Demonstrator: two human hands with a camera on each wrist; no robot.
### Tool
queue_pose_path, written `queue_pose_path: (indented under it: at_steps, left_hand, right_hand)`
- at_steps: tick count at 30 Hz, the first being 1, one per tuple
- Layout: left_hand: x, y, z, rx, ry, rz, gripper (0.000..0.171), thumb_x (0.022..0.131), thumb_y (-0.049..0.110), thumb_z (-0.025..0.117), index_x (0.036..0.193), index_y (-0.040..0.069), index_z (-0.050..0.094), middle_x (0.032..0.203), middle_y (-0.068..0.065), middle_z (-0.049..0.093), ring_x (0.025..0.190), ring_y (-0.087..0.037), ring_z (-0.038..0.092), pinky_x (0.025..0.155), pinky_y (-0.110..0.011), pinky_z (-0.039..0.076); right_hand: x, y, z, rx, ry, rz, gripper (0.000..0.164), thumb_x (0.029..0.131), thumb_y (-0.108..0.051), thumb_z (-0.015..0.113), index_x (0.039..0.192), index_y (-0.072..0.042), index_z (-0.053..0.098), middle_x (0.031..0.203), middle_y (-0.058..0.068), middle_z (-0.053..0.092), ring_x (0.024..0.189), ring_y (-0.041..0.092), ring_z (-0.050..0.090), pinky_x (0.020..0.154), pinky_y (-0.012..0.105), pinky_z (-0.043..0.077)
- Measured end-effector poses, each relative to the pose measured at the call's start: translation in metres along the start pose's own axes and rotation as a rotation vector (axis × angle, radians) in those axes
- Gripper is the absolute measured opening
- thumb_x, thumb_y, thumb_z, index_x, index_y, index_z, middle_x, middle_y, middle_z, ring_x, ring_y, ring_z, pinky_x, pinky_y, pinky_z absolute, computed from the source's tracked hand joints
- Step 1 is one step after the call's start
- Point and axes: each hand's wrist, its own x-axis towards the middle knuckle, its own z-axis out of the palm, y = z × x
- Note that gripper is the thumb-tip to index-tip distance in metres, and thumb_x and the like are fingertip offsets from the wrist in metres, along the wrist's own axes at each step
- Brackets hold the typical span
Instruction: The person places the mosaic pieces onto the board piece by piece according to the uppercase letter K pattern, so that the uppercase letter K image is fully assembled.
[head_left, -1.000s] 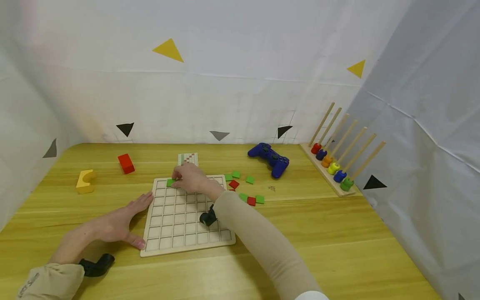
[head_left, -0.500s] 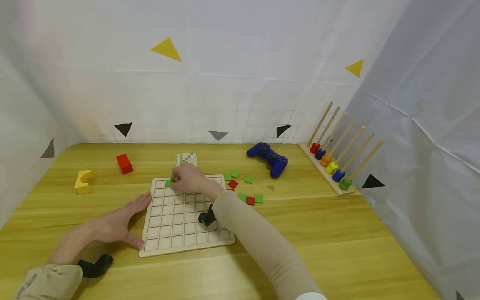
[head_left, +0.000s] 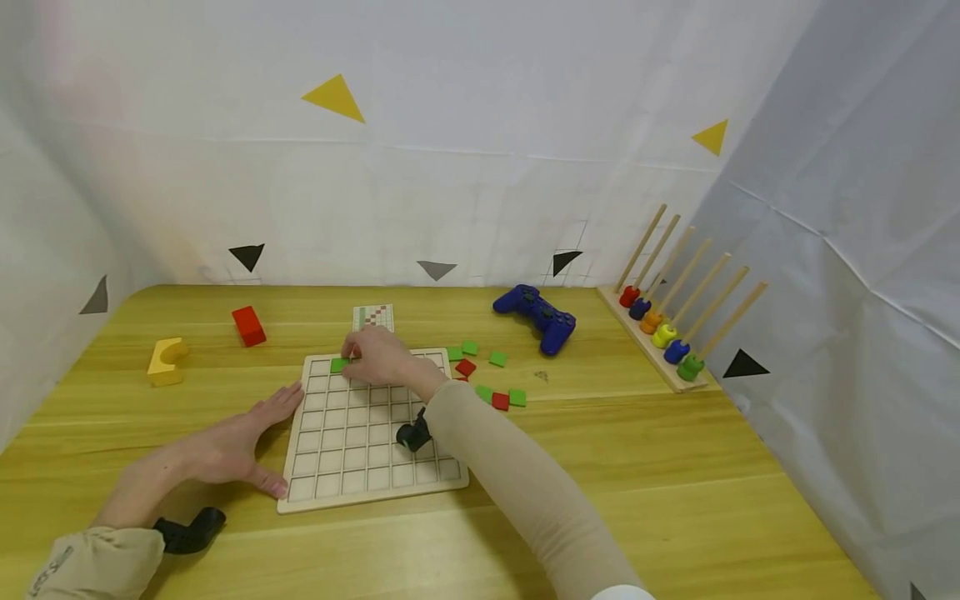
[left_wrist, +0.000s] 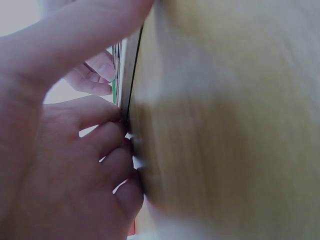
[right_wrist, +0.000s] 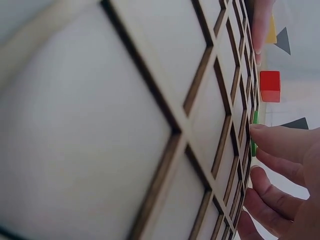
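Note:
A pale wooden grid board (head_left: 354, 460) lies on the table before me. My left hand (head_left: 228, 450) braces its left side, thumb at the near corner and outstretched fingers along the edge. Over the board's far row, my right hand (head_left: 382, 358) has thumb and index finger around a small green tile (right_wrist: 253, 149), mostly covered by the fingers. Just left of those fingertips, another green tile (head_left: 339, 365) sits in a far-row square. Behind the hand is a small pattern card (head_left: 381, 313) printed with green and red squares.
Loose green tiles (head_left: 497, 358) and red tiles (head_left: 500, 402) lie right of the board. Farther back rests a blue game controller (head_left: 536, 318). A pegged bead stand (head_left: 660, 346) is at the right. A red block (head_left: 249, 326) and yellow arch block (head_left: 163, 363) stand at the left.
The head view has shifted very slightly. Both hands, the board and the tiles keep their places.

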Motion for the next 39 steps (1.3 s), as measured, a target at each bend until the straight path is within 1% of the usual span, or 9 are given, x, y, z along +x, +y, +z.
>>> queue_pose_path:
  at_steps: [7, 9, 16, 21, 25, 29, 33, 36, 39]
  left_hand:
    - [0.0, 0.001, 0.0, -0.001, -0.001, 0.005, 0.129, 0.065, 0.044, 0.089, 0.159, -0.002, 0.013, 0.166, -0.026, 0.0, 0.144, -0.061, 0.0, 0.11, -0.076, 0.007]
    - [0.0, 0.001, 0.001, -0.001, -0.001, 0.005, 0.129, 0.065, 0.044, 0.089, 0.159, -0.001, 0.012, 0.166, -0.026, 0.0, 0.144, -0.061, 0.0, 0.11, -0.076, 0.008]
    - [0.001, 0.001, 0.001, 0.007, -0.007, -0.007, 0.13, 0.064, 0.044, 0.089, 0.159, -0.002, 0.013, 0.165, -0.026, 0.0, 0.144, -0.061, 0.001, 0.11, -0.076, 0.008]
    - [0.001, 0.002, 0.001, 0.007, -0.007, -0.001, 0.129, 0.065, 0.043, 0.09, 0.158, -0.002, 0.013, 0.165, -0.027, 0.001, 0.144, -0.061, 0.001, 0.11, -0.077, 0.008]
    - [0.001, 0.001, 0.0, 0.012, -0.004, -0.013, 0.131, 0.063, 0.045, 0.089, 0.159, -0.001, 0.013, 0.165, -0.026, 0.0, 0.144, -0.061, 0.001, 0.11, -0.076, 0.008]
    - [0.0, 0.001, 0.0, 0.003, -0.001, -0.012, 0.131, 0.063, 0.046, 0.09, 0.159, -0.001, 0.013, 0.165, -0.026, 0.0, 0.144, -0.061, 0.001, 0.11, -0.076, 0.008]
    - [0.0, 0.001, 0.001, 0.0, -0.001, -0.003, 0.13, 0.063, 0.043, 0.09, 0.159, -0.001, 0.012, 0.165, -0.027, 0.0, 0.144, -0.061, 0.001, 0.11, -0.076, 0.008]
    - [0.0, 0.001, 0.001, 0.005, 0.001, 0.001, 0.13, 0.064, 0.041, 0.09, 0.159, 0.0, 0.012, 0.164, -0.029, 0.0, 0.143, -0.062, 0.002, 0.11, -0.077, 0.009]
    - [0.0, 0.001, 0.001, 0.01, 0.004, 0.006, 0.13, 0.064, 0.04, 0.09, 0.159, 0.0, 0.011, 0.164, -0.03, 0.0, 0.143, -0.062, 0.002, 0.11, -0.077, 0.009]
  right_hand:
    - [-0.001, 0.0, -0.002, 0.009, -0.018, 0.004, 0.029, 0.097, -0.031, 0.064, 0.122, -0.016, 0.066, 0.117, 0.001, 0.064, 0.108, 0.015, 0.058, 0.089, 0.025, 0.049]
    - [-0.001, 0.001, -0.003, 0.034, -0.035, 0.001, 0.031, 0.097, -0.03, 0.065, 0.124, -0.015, 0.066, 0.119, 0.002, 0.064, 0.109, 0.015, 0.058, 0.089, 0.025, 0.049]
    - [-0.009, 0.015, -0.017, 0.25, -0.084, -0.04, 0.045, 0.097, -0.023, 0.067, 0.138, -0.008, 0.057, 0.134, 0.008, 0.061, 0.125, 0.02, 0.056, 0.1, 0.026, 0.048]
    - [-0.021, 0.025, -0.033, 0.302, -0.065, -0.078, 0.047, 0.097, -0.022, 0.066, 0.14, -0.005, 0.055, 0.138, 0.012, 0.059, 0.13, 0.026, 0.053, 0.106, 0.031, 0.045]
    - [-0.033, 0.033, -0.047, 0.325, -0.047, -0.086, 0.048, 0.096, -0.023, 0.067, 0.139, -0.004, 0.056, 0.138, 0.016, 0.059, 0.128, 0.031, 0.053, 0.106, 0.035, 0.045]
    - [-0.043, 0.048, -0.055, 0.333, -0.023, -0.086, 0.046, 0.096, -0.024, 0.068, 0.137, -0.005, 0.057, 0.138, 0.015, 0.059, 0.126, 0.03, 0.055, 0.105, 0.034, 0.046]
    - [-0.054, 0.063, -0.062, 0.357, -0.002, -0.089, 0.045, 0.095, -0.021, 0.068, 0.135, -0.003, 0.058, 0.138, 0.017, 0.058, 0.126, 0.034, 0.055, 0.108, 0.042, 0.045]
    - [-0.062, 0.073, -0.066, 0.371, 0.008, -0.07, 0.044, 0.096, -0.02, 0.068, 0.134, -0.002, 0.059, 0.138, 0.019, 0.058, 0.127, 0.036, 0.054, 0.108, 0.045, 0.044]
    - [-0.069, 0.084, -0.069, 0.367, 0.016, -0.039, 0.043, 0.096, -0.022, 0.068, 0.133, -0.003, 0.06, 0.137, 0.018, 0.059, 0.126, 0.036, 0.055, 0.106, 0.043, 0.046]
